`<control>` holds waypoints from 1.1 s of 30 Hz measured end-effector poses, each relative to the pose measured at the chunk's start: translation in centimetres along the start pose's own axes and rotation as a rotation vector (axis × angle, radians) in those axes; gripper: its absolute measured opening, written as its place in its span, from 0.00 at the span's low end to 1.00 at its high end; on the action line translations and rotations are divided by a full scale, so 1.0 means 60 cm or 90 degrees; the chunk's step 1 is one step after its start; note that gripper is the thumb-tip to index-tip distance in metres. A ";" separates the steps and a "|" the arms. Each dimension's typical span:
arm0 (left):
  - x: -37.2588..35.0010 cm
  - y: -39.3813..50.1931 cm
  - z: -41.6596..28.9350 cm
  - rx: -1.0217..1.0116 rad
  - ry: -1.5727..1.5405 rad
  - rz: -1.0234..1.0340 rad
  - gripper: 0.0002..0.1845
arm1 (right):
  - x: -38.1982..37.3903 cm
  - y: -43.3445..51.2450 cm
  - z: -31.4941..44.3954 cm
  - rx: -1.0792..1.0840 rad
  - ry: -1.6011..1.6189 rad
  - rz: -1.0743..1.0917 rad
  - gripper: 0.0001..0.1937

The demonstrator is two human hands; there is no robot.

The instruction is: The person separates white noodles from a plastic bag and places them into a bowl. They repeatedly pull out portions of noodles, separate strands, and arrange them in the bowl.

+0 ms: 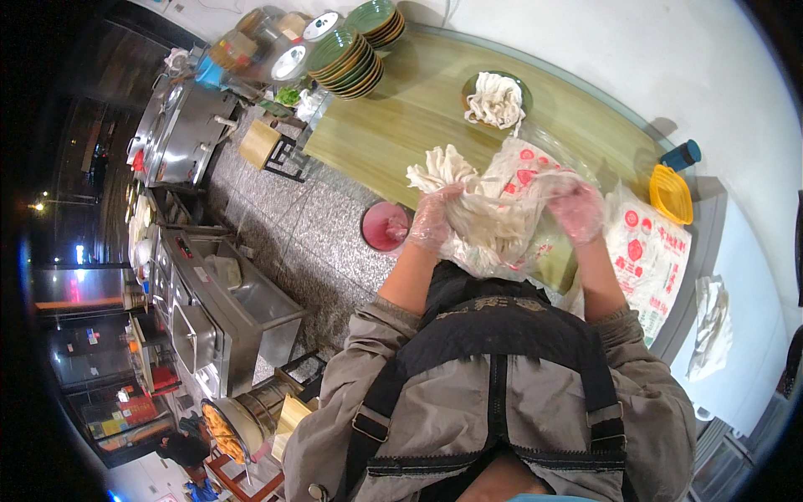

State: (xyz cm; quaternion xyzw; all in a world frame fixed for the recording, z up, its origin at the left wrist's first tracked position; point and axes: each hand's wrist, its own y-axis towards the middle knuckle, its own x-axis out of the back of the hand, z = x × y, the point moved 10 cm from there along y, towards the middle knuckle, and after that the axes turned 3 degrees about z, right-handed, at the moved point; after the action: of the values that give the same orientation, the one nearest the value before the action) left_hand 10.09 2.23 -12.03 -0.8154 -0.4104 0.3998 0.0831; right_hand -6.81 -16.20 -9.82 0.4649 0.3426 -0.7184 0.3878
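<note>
My left hand, in a clear plastic glove, grips a bundle of pale noodles over the near edge of the table. More noodles lie inside an opened clear plastic bag below and between my hands. Also gloved, my right hand is blurred and pinches a stretched, translucent part that looks like the bag's edge. Under and behind it lies a white sack with red print. A heap of the same noodles rests in a green bowl farther back.
Stacked green bowls stand at the table's far left. A yellow plastic basket, a dark blue cup and another printed sack are at right. A red bucket sits on the floor, near a wooden stool and a steel counter.
</note>
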 end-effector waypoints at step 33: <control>-0.066 -0.023 -0.018 -0.017 0.060 0.074 0.17 | -0.038 0.020 -0.053 0.038 -0.228 -0.113 0.07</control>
State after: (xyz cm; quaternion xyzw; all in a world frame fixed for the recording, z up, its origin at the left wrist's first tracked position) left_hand 8.67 0.43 -8.34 -0.8569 -0.3628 0.3598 0.0682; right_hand -3.86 -13.48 -8.90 0.3089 0.2860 -0.8311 0.3635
